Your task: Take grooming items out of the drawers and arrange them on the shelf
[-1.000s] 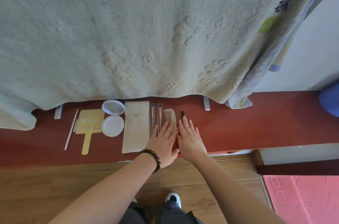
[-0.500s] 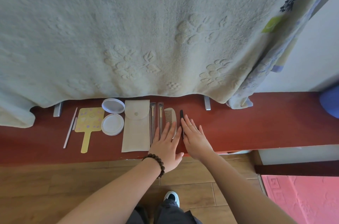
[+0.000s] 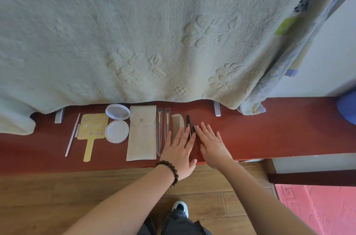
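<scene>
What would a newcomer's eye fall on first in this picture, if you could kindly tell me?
Most likely the big pale embossed towel hanging over the upper part of the view, above the red shelf. Next comes the neat row of grooming items below its hem: yellow hand mirror, open white compact, beige pouch, comb. Both hands lie flat at the row's right end, left hand on the comb, right hand beside it.
</scene>
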A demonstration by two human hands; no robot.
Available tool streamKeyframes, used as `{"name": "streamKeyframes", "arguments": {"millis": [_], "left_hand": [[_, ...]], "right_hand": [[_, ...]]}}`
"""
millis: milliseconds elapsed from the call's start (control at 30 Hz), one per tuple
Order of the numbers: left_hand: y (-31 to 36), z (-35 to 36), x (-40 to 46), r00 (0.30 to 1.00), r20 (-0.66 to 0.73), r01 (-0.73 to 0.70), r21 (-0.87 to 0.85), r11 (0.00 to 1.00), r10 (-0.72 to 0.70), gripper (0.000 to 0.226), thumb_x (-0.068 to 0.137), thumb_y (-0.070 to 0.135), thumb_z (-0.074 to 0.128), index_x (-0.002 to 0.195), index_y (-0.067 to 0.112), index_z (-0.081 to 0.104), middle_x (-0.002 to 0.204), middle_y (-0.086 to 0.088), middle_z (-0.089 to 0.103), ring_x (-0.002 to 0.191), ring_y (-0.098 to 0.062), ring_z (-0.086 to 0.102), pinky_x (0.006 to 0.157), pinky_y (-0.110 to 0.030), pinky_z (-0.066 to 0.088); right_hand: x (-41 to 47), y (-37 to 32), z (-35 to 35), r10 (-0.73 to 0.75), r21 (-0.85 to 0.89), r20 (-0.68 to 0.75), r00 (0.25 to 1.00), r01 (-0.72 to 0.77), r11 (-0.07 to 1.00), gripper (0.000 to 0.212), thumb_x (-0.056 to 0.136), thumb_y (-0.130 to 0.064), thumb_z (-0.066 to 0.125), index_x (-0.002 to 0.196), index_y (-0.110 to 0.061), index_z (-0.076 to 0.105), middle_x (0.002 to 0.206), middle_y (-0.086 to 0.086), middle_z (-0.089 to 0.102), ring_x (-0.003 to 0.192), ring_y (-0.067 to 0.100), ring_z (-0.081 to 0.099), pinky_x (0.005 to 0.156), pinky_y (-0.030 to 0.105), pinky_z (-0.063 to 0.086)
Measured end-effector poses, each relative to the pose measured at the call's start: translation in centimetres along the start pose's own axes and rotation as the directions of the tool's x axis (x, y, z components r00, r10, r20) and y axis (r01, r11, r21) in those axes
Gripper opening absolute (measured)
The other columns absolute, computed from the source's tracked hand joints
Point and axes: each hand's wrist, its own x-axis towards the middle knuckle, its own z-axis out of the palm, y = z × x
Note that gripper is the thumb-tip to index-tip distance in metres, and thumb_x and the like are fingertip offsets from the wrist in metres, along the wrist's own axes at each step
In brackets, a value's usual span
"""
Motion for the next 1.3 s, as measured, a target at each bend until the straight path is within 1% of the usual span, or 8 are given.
{"name": "streamKeyframes", "arguments": {"millis": [133, 433, 533, 667, 900, 1067, 1167, 1300], "left_hand": [[-0.4, 0.2, -0.4, 1.000, -0.003, 0.024, -0.020, 1.000, -0.024, 0.082, 0.092, 0.055, 0.036, 0.150, 0.023, -0.013, 0.154, -0.001, -0.025, 0.146, -0.021, -0.016, 0.118, -0.051, -0.003], [-0.9, 0.3, -0.4, 1.000, 0.003, 0.018, -0.030, 0.999, -0.018, 0.081, 0.092, 0.056, 0.035, 0.149, 0.023, -0.014, 0.159, 0.001, -0.015, 0.146, -0.017, -0.014, 0.119, -0.049, -0.005], [-1.3, 0.3, -0.4, 1.000, 0.005, 0.008, -0.041, 0.999, -0.007, 0.081, 0.093, 0.055, 0.035, 0.150, 0.023, -0.013, 0.159, 0.002, -0.015, 0.146, -0.016, -0.014, 0.119, -0.049, -0.003], [-1.6, 0.0, -0.8, 1.000, -0.012, 0.006, -0.060, 0.998, -0.006, 0.081, 0.093, 0.054, 0.035, 0.150, 0.021, -0.011, 0.160, 0.001, -0.014, 0.146, -0.017, -0.013, 0.119, -0.049, 0.000], [-1.6, 0.1, -1.1, 0.999, 0.026, 0.041, -0.049, 0.998, -0.040, 0.081, 0.093, 0.056, 0.032, 0.149, 0.020, -0.013, 0.159, 0.000, -0.017, 0.146, -0.017, -0.016, 0.119, -0.046, -0.005], [-1.6, 0.0, -1.3, 0.999, 0.014, 0.048, -0.048, 0.998, -0.048, 0.079, 0.094, 0.055, 0.031, 0.150, 0.018, -0.010, 0.159, 0.000, -0.014, 0.146, -0.016, -0.015, 0.120, -0.045, -0.004], [-1.7, -0.2, -1.8, 0.997, -0.019, 0.073, -0.074, 0.995, -0.075, 0.079, 0.093, 0.055, 0.031, 0.150, 0.018, -0.009, 0.160, -0.001, -0.012, 0.146, -0.016, -0.015, 0.120, -0.045, -0.002], [-2.1, -0.9, -2.9, 0.980, -0.058, 0.186, -0.063, 0.980, -0.190, 0.078, 0.094, 0.056, 0.026, 0.149, 0.018, -0.013, 0.158, -0.002, -0.018, 0.145, -0.017, -0.018, 0.120, -0.046, -0.003]], "right_hand": [[-0.1, -0.6, 0.6, -0.019, -0.068, -0.002, 1.000, 0.019, 0.997, 0.063, 0.097, -0.015, 0.028, 0.151, -0.027, -0.003, 0.160, -0.007, -0.006, 0.146, 0.014, -0.015, 0.119, 0.040, -0.007], [0.8, -2.5, 1.1, 0.032, -0.057, -0.035, 0.999, -0.034, 0.998, 0.062, 0.098, -0.017, 0.026, 0.151, -0.023, -0.005, 0.160, -0.003, -0.006, 0.145, 0.018, -0.018, 0.118, 0.042, -0.008], [0.8, -2.7, 1.0, 0.038, -0.016, -0.026, 0.999, -0.039, 0.999, 0.063, 0.097, -0.016, 0.027, 0.151, -0.024, -0.005, 0.160, -0.003, -0.006, 0.145, 0.018, -0.017, 0.118, 0.041, -0.008], [0.8, -2.1, 0.4, 0.071, 0.060, -0.070, 0.995, -0.067, 0.996, 0.062, 0.098, -0.020, 0.028, 0.151, -0.024, -0.002, 0.160, -0.001, -0.007, 0.146, 0.017, -0.015, 0.119, 0.038, -0.006], [1.4, -1.9, 0.5, 0.044, -0.035, -0.026, 0.999, -0.045, 0.998, 0.061, 0.099, -0.023, 0.028, 0.152, -0.020, -0.002, 0.160, -0.004, -0.008, 0.146, 0.018, -0.016, 0.118, 0.040, -0.007], [1.1, -2.2, 1.1, 0.057, -0.034, -0.025, 0.998, -0.058, 0.998, 0.060, 0.099, -0.024, 0.025, 0.151, -0.020, -0.004, 0.160, -0.006, -0.008, 0.146, 0.017, -0.016, 0.118, 0.041, -0.009], [1.2, -2.3, 0.9, 0.064, 0.029, -0.042, 0.997, -0.063, 0.998, 0.061, 0.098, -0.021, 0.027, 0.151, -0.019, -0.003, 0.160, -0.004, -0.007, 0.146, 0.016, -0.014, 0.118, 0.039, -0.008], [0.4, -2.4, 0.7, 0.095, 0.094, -0.114, 0.989, -0.085, 0.992, 0.064, 0.096, -0.018, 0.029, 0.152, -0.015, -0.003, 0.160, -0.001, -0.008, 0.147, 0.017, -0.012, 0.120, 0.038, -0.005]]}}
